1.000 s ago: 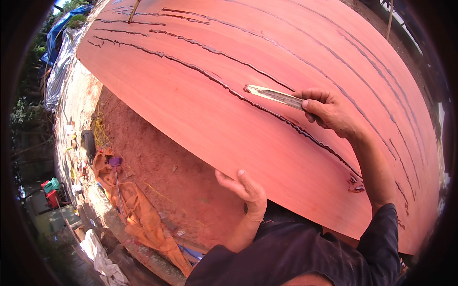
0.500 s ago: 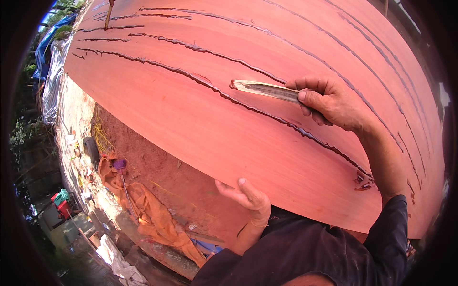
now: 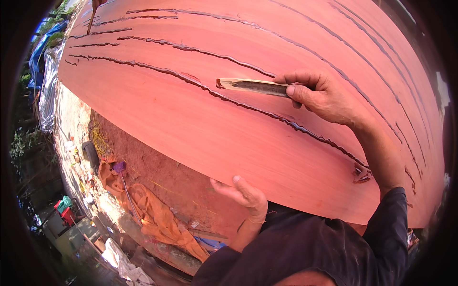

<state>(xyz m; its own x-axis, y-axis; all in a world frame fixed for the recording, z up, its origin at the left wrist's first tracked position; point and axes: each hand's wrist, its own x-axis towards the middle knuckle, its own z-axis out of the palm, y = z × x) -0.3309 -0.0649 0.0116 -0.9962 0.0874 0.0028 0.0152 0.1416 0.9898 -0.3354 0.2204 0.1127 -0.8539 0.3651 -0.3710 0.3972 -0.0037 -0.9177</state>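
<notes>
My right hand is closed on a flat wooden stick and holds it over a large pinkish-red panel. Dark, wet-looking paste clings to the stick's far left tip, and its face has a dark hollow streak. Beneath the stick a long bead of dark brown paste runs across the panel, with several similar lines beyond it. Whether the tip touches the panel, I cannot tell. My left hand is at the panel's near edge with fingers apart, holding nothing.
A thin brown stick meets the panel at far left; its top is cut off. Below the near edge lie reddish soil, a crumpled orange cloth, yellow cord and a purple-headed tool. Blobs of paste sit near my right forearm.
The view has shifted slightly, so the panel appears further left. My right hand and the stick appear further left too, with the stick lying more level. My left hand stays at the edge.
</notes>
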